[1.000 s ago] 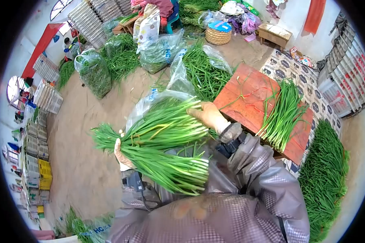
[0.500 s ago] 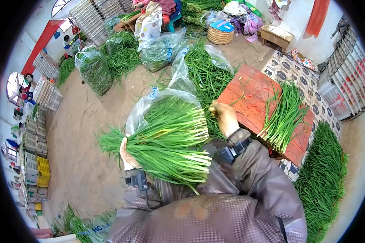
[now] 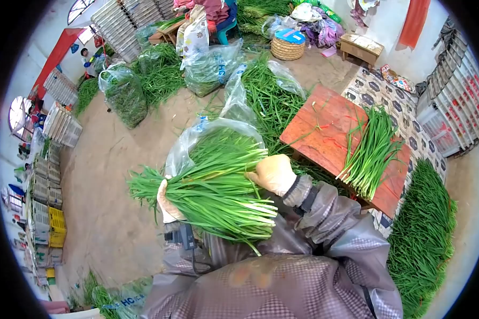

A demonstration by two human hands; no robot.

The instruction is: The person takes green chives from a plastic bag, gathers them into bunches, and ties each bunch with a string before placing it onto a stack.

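A big bunch of garlic chives (image 3: 218, 202) lies across my lap, leaf tips to the left and pale stem ends to the right. My left hand (image 3: 167, 201), in a pale glove, wraps round it near the leafy end. At the stem ends, my right hand (image 3: 274, 174), also gloved, has its fingers bent and pressed in among the pale stems. Its fingertips are partly hidden, but they appear to pinch some stems. Behind the bunch stands an open clear plastic bag (image 3: 181, 143) with more greens in it.
To my right a red wooden board (image 3: 316, 119) carries a smaller pile of chives (image 3: 372, 154) and thin red ties. A long stack of chives (image 3: 423, 239) lies at far right. Filled bags (image 3: 123, 95) stand ahead. Another person (image 3: 213, 16) sits at the back; crates (image 3: 41, 223) line the left.
My right hand has moved left and down from beside the board onto the stem ends of the bunch. My left hand and the bunch have stayed in place.
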